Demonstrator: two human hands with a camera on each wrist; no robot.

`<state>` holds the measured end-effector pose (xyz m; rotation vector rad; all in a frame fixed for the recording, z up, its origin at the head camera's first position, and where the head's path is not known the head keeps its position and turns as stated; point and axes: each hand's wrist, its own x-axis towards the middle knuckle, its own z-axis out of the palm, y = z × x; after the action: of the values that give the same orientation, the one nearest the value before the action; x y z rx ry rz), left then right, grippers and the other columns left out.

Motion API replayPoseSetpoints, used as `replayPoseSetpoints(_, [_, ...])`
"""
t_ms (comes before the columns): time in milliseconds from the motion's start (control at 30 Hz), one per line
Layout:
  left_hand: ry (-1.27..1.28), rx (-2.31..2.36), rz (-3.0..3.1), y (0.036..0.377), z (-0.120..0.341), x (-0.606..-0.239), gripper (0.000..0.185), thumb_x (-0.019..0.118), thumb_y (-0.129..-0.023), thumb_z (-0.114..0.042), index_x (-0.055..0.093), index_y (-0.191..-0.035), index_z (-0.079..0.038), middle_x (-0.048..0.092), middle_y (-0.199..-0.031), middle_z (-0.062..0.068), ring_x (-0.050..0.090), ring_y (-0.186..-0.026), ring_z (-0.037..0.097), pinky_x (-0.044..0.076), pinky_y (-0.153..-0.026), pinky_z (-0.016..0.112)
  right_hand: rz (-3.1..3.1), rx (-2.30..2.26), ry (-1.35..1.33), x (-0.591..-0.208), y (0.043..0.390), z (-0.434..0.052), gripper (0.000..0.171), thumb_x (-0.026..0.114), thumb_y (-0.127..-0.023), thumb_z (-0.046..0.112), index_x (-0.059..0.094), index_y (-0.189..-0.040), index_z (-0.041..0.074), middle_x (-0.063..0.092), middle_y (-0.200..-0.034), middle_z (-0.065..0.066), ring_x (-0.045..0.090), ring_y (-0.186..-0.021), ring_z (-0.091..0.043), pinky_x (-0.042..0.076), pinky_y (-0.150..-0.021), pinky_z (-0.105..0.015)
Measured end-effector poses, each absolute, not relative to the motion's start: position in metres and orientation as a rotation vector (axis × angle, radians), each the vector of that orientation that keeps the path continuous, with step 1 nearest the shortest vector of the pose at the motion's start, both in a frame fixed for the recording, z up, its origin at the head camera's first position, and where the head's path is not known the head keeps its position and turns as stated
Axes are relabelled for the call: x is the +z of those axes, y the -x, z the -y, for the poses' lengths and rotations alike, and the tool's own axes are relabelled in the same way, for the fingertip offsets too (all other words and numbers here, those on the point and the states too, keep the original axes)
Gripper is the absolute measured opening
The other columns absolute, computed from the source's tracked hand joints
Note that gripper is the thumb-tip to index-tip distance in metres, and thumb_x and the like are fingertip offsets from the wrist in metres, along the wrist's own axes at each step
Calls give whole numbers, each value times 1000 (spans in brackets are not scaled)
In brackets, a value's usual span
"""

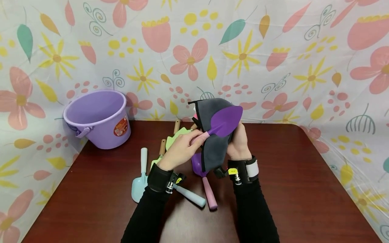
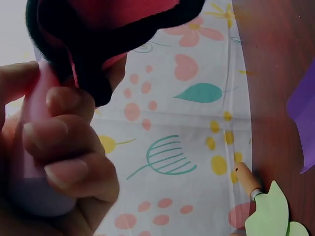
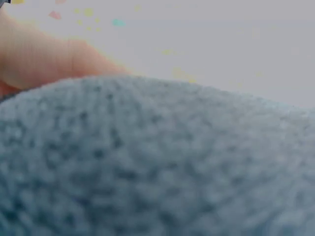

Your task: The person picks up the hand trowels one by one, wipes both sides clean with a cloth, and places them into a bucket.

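Observation:
My left hand (image 1: 178,151) grips the pink handle (image 2: 37,105) of a small purple garden trowel (image 1: 227,120), fingers curled round it. The trowel's blade lies across a dark grey cloth (image 1: 214,153) with black edging. My right hand (image 1: 238,143) holds that cloth from its right side, most of its fingers hidden behind it. A pink-red side of the cloth (image 2: 123,19) shows in the left wrist view. Grey fabric (image 3: 157,157) fills much of the right wrist view. Under the cloth, a second purple trowel (image 1: 209,192) with a pink handle lies on the table.
A light blue trowel (image 1: 139,188) lies left of my left wrist; another pale blue handle (image 1: 191,197) pokes out beneath it. Light green tools (image 1: 174,136) with wooden handles lie behind my left hand. A purple bucket (image 1: 97,130) stands at the table's (image 1: 304,189) back left corner.

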<state>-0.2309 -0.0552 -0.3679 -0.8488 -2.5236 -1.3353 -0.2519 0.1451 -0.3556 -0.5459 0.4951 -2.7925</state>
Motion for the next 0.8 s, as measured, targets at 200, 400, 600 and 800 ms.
replayPoseSetpoints(200, [840,-1307,2577,232,56,-367,31,43,-102,-50,60,-93,-26,40,-64,-5,45,-59,10,40,-60,30,-458,-2788,554,-352,257,-148,38,42,-107,27,56,-79,5,46,-61,-5,51,-57,-20,43,-57,-30])
replayPoseSetpoints(400, [869,-1270,2621,231,57,-364,34,43,-102,-49,62,-95,-22,38,-64,-5,43,-59,10,38,-60,29,-431,-2824,555,-350,259,-151,35,44,-106,23,57,-81,3,46,-62,-5,51,-57,-20,44,-58,-30])
replayPoseSetpoints(600, [889,-1281,2644,232,61,-363,31,44,-102,-49,59,-89,-25,34,-63,-7,39,-58,9,35,-59,28,-517,-2888,572,-345,260,-159,32,44,-106,20,57,-84,1,46,-63,-7,49,-55,-21,44,-56,-31])
replayPoseSetpoints(800, [852,-1180,2677,233,63,-366,33,44,-101,-52,59,-88,-26,35,-63,-8,41,-58,8,36,-58,27,-584,-2998,542,-340,256,-175,24,52,-102,17,64,-96,-2,56,-76,-11,56,-66,-22,48,-62,-31])
